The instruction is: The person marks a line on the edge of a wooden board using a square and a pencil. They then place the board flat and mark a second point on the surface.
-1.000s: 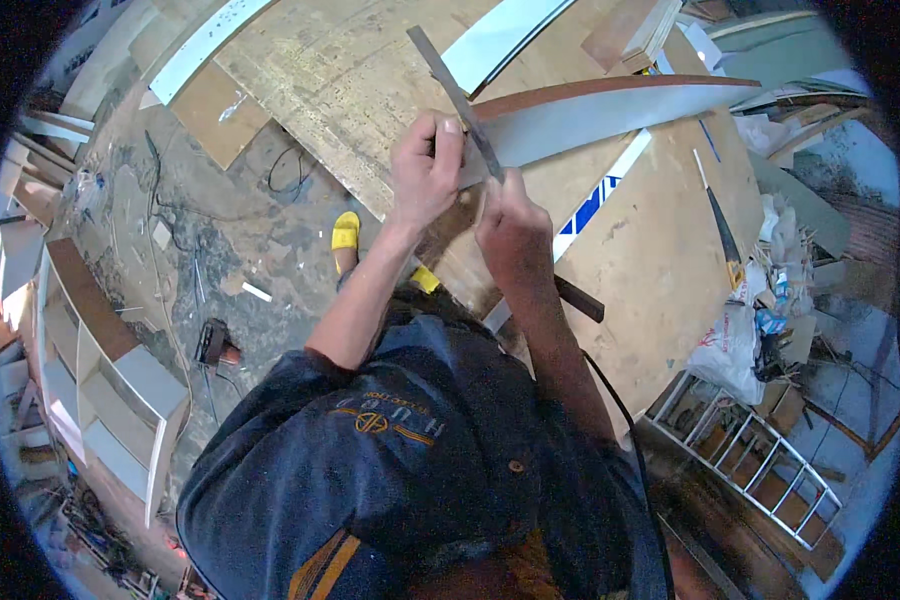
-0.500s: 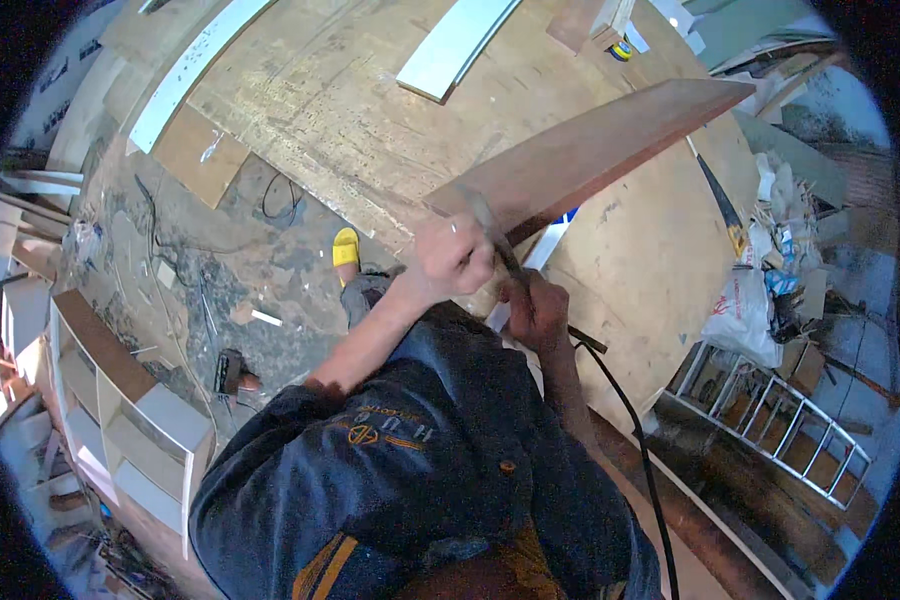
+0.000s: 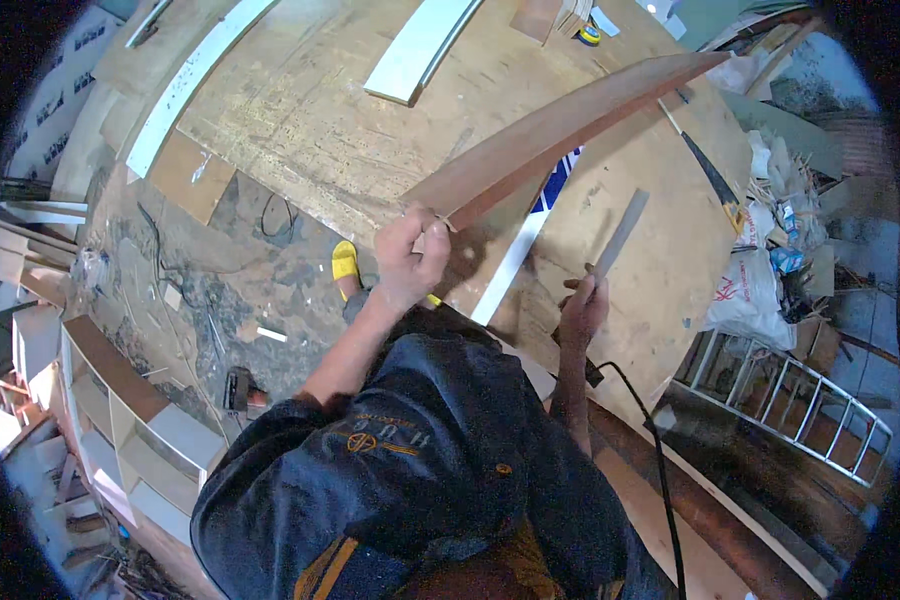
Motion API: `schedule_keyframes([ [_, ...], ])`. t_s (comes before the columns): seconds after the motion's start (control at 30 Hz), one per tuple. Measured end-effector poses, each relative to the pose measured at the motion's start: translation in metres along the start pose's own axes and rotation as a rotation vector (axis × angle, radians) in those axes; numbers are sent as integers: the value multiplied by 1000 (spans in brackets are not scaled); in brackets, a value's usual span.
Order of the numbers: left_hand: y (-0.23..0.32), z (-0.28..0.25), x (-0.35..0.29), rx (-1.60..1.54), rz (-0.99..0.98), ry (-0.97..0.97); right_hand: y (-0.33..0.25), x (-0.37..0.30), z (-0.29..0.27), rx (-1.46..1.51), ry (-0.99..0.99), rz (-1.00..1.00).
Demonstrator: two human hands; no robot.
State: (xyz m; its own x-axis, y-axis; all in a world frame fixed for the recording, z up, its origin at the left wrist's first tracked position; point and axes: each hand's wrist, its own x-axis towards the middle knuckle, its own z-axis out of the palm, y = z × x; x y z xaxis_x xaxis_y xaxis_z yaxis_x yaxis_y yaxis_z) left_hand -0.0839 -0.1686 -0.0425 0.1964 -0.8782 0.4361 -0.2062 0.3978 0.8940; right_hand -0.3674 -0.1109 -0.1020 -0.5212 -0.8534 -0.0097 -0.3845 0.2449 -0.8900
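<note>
My left hand (image 3: 410, 255) is closed round the near end of a long reddish-brown wooden board (image 3: 560, 130). The board is tilted and reaches away to the far right over the plywood worktop (image 3: 320, 110). Away from the board, to its right, my right hand (image 3: 582, 308) grips a flat grey file (image 3: 625, 228), its blade pointing up and away. Between the two hands a white strip with a blue part (image 3: 515, 258) lies on the worktop, running partly under the board.
A handsaw (image 3: 708, 172) and a tape measure (image 3: 589, 34) lie on the worktop, with white panels (image 3: 420, 50) at the far side. A black cord (image 3: 660, 470) passes my right forearm. Right stand plastic bags (image 3: 745, 295) and a ladder (image 3: 790, 410); a shelf unit (image 3: 135, 420) stands left.
Both hands were together at the board's near end, with the file there. My right hand has drawn the file away to the right; my left hand now holds the board end.
</note>
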Motion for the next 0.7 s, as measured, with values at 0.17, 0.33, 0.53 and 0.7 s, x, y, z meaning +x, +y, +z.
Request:
schedule_keyframes([
  [0.17, 27, 2, 23, -134, -226, 54, 113, 28, -28, -262, 154, -5],
  [0.33, 9, -29, 43, 0, -224, 145, 118, 36, 10, -253, 146, -59],
  [0.53, 9, -32, 64, 29, -126, 100, 131, 44, 3, -253, 247, -35],
  [0.7, 7, -28, 67, 74, -61, 45, 70, 41, 6, -486, 228, 35],
])
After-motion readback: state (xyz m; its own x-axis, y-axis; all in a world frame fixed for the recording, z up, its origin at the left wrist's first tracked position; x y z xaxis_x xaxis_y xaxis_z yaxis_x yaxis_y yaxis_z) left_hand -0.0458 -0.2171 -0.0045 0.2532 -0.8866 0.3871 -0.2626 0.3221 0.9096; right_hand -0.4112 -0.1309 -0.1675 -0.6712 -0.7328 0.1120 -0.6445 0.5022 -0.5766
